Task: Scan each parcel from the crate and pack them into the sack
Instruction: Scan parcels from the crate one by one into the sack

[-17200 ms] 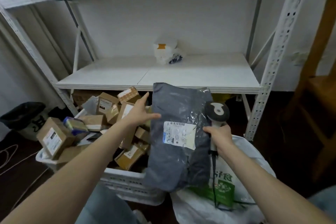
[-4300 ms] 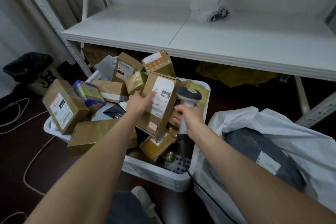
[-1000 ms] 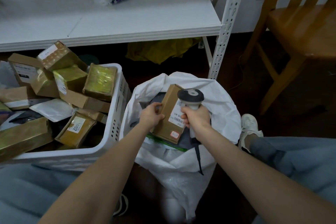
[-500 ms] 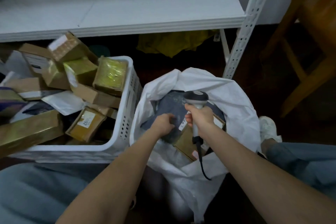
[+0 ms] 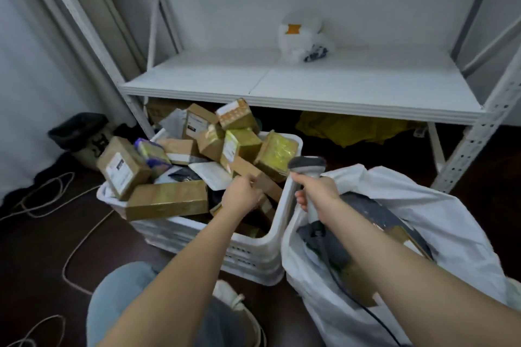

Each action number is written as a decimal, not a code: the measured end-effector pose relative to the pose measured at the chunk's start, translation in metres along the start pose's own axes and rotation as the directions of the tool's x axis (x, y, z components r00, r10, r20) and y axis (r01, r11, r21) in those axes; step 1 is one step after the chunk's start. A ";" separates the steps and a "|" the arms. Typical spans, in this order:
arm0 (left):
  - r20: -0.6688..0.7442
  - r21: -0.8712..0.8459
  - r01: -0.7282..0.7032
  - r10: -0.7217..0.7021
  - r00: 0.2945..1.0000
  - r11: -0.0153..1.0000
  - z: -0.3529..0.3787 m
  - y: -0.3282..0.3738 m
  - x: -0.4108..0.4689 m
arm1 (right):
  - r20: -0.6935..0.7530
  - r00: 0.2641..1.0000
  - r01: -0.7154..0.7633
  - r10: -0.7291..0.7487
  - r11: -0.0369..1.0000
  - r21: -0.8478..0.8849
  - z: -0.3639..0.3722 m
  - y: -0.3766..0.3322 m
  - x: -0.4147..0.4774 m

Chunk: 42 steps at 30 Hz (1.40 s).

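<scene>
A white plastic crate on the floor is piled with several brown and gold-taped parcels. My left hand reaches into its right side, fingers curled on the end of a long brown cardboard box lying among the others. My right hand grips the handle of a grey barcode scanner, held upright over the gap between crate and sack. The white sack stands open at the right, with a grey mailer bag and a brown box inside.
A white metal shelf spans the back, with a white plastic bag on it and yellow cloth underneath. A black bin sits at the left. Cords trail across the dark floor. My knee and shoe are below.
My left hand has left the sack, where the brown box now lies, and moved left into the crate onto another box. My view swung back toward the crate.
</scene>
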<state>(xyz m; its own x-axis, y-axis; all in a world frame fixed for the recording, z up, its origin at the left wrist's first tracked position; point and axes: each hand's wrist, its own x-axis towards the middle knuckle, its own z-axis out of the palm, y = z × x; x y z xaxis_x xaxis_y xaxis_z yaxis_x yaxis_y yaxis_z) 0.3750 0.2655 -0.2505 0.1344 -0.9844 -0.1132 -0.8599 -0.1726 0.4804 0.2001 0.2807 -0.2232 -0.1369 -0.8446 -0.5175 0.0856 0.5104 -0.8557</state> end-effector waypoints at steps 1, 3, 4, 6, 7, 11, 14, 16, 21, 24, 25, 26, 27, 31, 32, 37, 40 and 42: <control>-0.027 -0.006 0.025 -0.025 0.999 1.000 -0.007 -0.003 0.006 | 0.005 1.000 -0.001 0.001 1.000 0.002 0.009 -0.005 0.005; -0.077 -0.018 0.038 -0.039 0.996 0.999 -0.017 -0.003 0.023 | -0.005 1.000 0.004 -0.003 1.000 0.029 0.022 -0.014 0.019; -0.087 -0.020 0.027 -0.029 0.996 0.999 -0.018 -0.001 0.034 | -0.016 1.000 0.007 -0.006 0.999 0.051 0.027 -0.016 0.028; -0.087 -0.017 -0.001 0.000 0.996 1.000 -0.016 0.007 0.057 | -0.035 0.999 0.012 -0.009 0.995 0.100 0.031 -0.019 0.047; -0.076 0.007 -0.022 0.022 0.997 1.000 -0.013 0.013 0.069 | -0.043 0.999 0.012 -0.006 0.992 0.127 0.031 -0.019 0.058; -0.050 0.115 -0.057 0.063 0.997 0.992 0.003 0.033 0.110 | -0.088 0.996 -0.009 0.026 0.982 0.190 0.028 -0.020 0.102; -0.090 0.159 -0.098 0.113 0.989 0.982 0.014 0.040 0.134 | -0.119 0.992 -0.016 0.044 0.974 0.227 0.024 -0.020 0.125; -0.079 0.302 -0.140 0.171 0.982 0.943 0.027 0.045 0.144 | -0.126 0.991 -0.014 0.047 0.968 0.250 0.021 -0.017 0.137; 0.015 0.474 -0.095 0.099 0.995 0.875 0.067 0.056 0.147 | -0.148 0.987 -0.019 0.068 0.950 0.312 0.016 -0.006 0.148; -0.027 0.483 -0.034 0.054 0.998 0.875 0.074 0.051 0.147 | -0.144 0.986 -0.031 0.082 0.946 0.324 0.012 0.000 0.149; -0.046 0.486 -0.028 0.058 0.997 0.874 0.074 0.049 0.144 | -0.140 0.986 -0.036 0.086 0.944 0.328 0.010 0.002 0.148; -0.066 0.482 -0.025 0.065 0.996 0.876 0.072 0.048 0.141 | -0.132 0.987 -0.042 0.090 0.942 0.333 0.010 0.003 0.147; -0.085 0.454 -0.024 0.070 0.994 0.891 0.069 0.048 0.139 | -0.127 0.987 -0.046 0.094 0.941 0.336 0.008 0.003 0.145; -0.131 0.055 0.048 -0.041 0.991 0.997 0.031 0.051 0.133 | -0.126 0.987 -0.047 0.102 0.923 0.381 -0.004 -0.003 0.129; -0.110 -0.094 0.051 -0.061 0.992 0.994 0.019 0.052 0.131 | -0.118 0.988 -0.042 0.097 0.915 0.400 -0.008 -0.006 0.123; 0.168 -0.702 0.158 -0.055 0.984 0.695 -0.016 0.057 0.097 | -0.091 0.995 0.000 0.048 0.888 0.460 -0.037 -0.016 0.079; 0.263 -0.751 0.156 0.074 0.962 0.642 -0.015 0.057 0.063 | -0.075 0.996 0.005 0.038 0.863 0.506 -0.062 -0.014 0.049; 0.240 -0.719 0.057 0.171 0.956 0.692 -0.008 0.062 0.038 | -0.038 0.999 -0.006 0.031 0.840 0.543 -0.078 -0.011 0.030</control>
<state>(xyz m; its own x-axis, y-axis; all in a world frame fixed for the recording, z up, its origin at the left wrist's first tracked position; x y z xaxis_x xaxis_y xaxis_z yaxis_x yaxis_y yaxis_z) 0.3302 0.2175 -0.2182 -0.1363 -0.9624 -0.2348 -0.2333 -0.1992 0.9518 0.1177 0.2625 -0.2296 -0.1717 -0.8215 -0.5437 0.6087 0.3455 -0.7143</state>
